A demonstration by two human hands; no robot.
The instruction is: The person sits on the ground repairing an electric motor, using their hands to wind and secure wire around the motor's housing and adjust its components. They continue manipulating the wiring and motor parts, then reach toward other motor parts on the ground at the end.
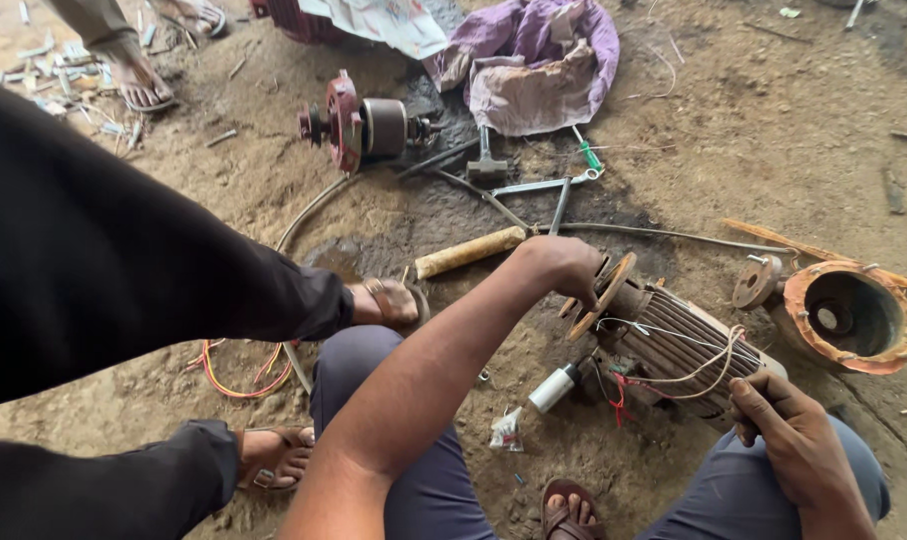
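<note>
Head view: the left hand (564, 265) is closed in a fist over the front end of the motor (674, 345), its fingers wrapped about the rust-orange end disc (606, 290), which stands tilted and looks partly off the housing; what lies under the palm is hidden. The right hand (789, 435) is curled over the rear rim of the same motor, fingers bent down on the ribbed casing and seemingly steadying it; whether it also pinches one of the pale cords (699, 375) I cannot tell.

As a judgement, the step in hand is working that front disc on the shaft end while the body is braced. Any further move there calls for a straight, even pull or turn with the rear kept pinned, since the motor lies loose on soft dirt and could roll.

The motor lies on its side on the ground between the person's knees, front end away from them; its housing is grey, finned and grimy, with pale cords looped over it, a red tie (622, 400) at the side and a small white cylinder (554, 388) hanging off by a lead.

Just beyond the fist lies a hammer (469, 252) with a wooden handle. A rusty orange bowl-shaped casing (844, 315) sits to the right. Spanners (544, 187), a red motor part (359, 125) and a purple cloth (534, 60) lie farther off. A co-worker's sandalled foot (389, 303) rests near the left forearm.
</note>
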